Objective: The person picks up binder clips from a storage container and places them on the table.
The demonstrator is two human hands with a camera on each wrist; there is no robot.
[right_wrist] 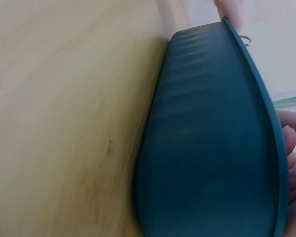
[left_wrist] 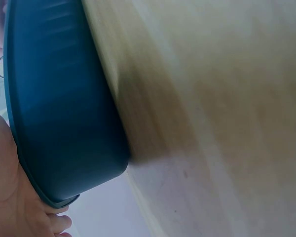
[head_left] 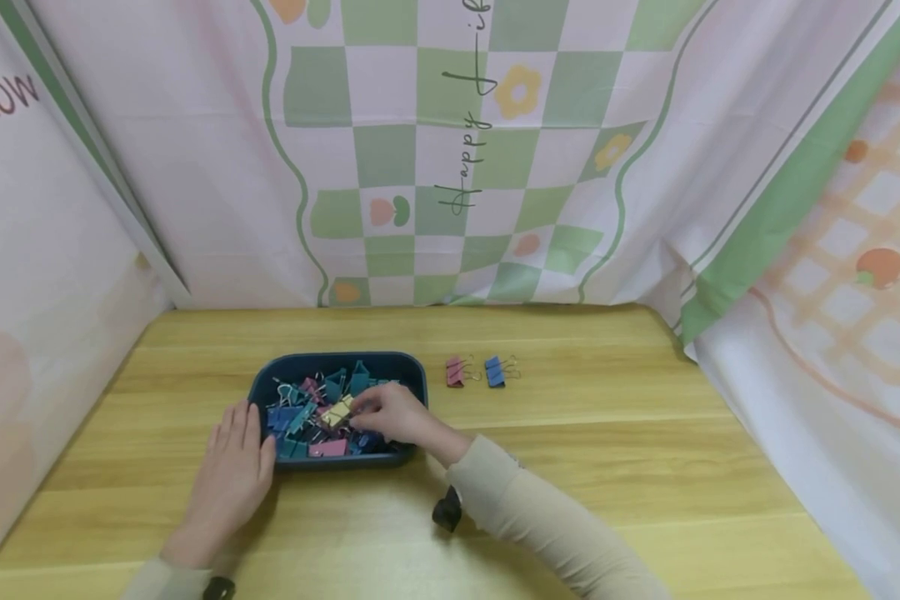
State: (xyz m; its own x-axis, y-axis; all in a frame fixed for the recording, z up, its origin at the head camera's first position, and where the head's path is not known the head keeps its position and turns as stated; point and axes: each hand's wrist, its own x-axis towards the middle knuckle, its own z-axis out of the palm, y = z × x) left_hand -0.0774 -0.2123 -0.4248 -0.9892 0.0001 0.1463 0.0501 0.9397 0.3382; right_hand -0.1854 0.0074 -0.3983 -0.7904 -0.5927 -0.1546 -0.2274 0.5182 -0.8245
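Observation:
A dark teal plastic basin holds a heap of binder clips in teal, blue, pink and yellow. Over the heap, my right hand reaches in from the right and pinches a yellow binder clip between thumb and fingers. My left hand rests against the basin's left end, its fingers straight along the rim. In the left wrist view the left hand lies at the basin's rim. The right wrist view shows the basin's outer wall, with the right hand's curled fingers partly hidden behind the rim.
Right of the basin, a pink binder clip and a blue binder clip lie side by side on the wooden table. A small black object is by the right sleeve. Printed curtains hang behind and at both sides.

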